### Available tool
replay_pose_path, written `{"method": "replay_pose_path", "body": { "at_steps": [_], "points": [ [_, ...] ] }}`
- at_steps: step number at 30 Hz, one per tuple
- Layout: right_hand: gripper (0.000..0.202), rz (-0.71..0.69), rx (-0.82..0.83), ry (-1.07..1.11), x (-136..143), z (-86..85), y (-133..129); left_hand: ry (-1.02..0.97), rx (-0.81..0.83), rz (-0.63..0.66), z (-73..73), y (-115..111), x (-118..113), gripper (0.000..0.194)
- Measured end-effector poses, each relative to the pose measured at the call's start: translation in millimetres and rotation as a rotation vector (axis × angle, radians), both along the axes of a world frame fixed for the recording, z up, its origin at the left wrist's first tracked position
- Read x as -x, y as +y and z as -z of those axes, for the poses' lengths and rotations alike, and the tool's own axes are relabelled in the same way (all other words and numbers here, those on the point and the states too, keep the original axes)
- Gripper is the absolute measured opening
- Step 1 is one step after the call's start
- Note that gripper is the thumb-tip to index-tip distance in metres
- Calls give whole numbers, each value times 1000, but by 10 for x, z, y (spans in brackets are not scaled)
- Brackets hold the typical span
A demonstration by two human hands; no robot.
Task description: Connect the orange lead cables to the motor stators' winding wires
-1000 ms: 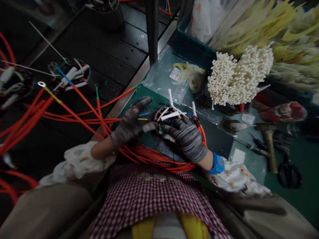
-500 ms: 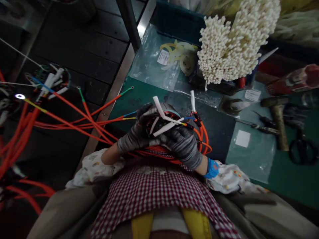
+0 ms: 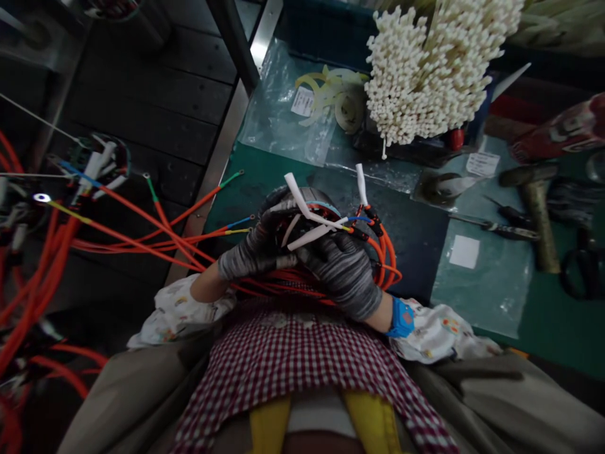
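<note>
A round motor part (image 3: 321,203) with a dark rim stands at the green bench's near edge, against the checked apron. My left hand (image 3: 255,247), in a grey striped glove, grips its left side. My right hand (image 3: 343,268), gloved too, is closed at its near right side; the fingertips are partly hidden. White sleeves (image 3: 312,236) cross over the part. Orange cables (image 3: 388,255) with blue and yellow ends loop out at its right, beside an upright white sleeve (image 3: 361,183). More orange cables run under my hands to the left.
A bundle of white sticks (image 3: 416,88) stands at the back, near a tape roll (image 3: 350,111) on plastic bags. On the right lie a hammer (image 3: 541,221), a screwdriver (image 3: 496,226), scissors (image 3: 583,271) and a red bottle (image 3: 562,129). Another wired part (image 3: 99,161) is at the left.
The view has shifted slightly, so the bench items sit a little higher and the tools farther right. My left hand has moved slightly on the part's rim. Both hands remain at the part.
</note>
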State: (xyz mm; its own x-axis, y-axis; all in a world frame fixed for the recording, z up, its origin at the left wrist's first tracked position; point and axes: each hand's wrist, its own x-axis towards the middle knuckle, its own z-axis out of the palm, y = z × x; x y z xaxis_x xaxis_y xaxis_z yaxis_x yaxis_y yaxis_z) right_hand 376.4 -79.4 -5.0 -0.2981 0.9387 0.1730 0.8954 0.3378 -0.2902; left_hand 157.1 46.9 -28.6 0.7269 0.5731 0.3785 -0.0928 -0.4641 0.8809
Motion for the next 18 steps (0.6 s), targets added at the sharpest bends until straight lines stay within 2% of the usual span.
{"method": "replay_pose_path", "body": {
  "at_steps": [4, 8, 11, 13, 16, 18],
  "points": [
    [33, 10, -57, -18, 22, -9, -6, 24, -24, -39, -19, -41, -9, 93],
    [31, 12, -107, 69, -20, 37, -20, 186, 34, -166, -99, -123, -58, 85],
    [32, -16, -74, 136, -133, -76, -70, 200, 66, -224, -165, -172, -140, 78],
    [37, -21, -169, 133, -238, -179, -84, 175, 38, -244, -195, -187, -203, 76],
    [35, 109, -328, 110, -380, -225, -16, 193, -50, -230, -230, -193, -291, 72],
    [46, 178, -276, 163, -447, -157, 73, 200, -102, -200, -259, -189, -340, 72]
  ]
}}
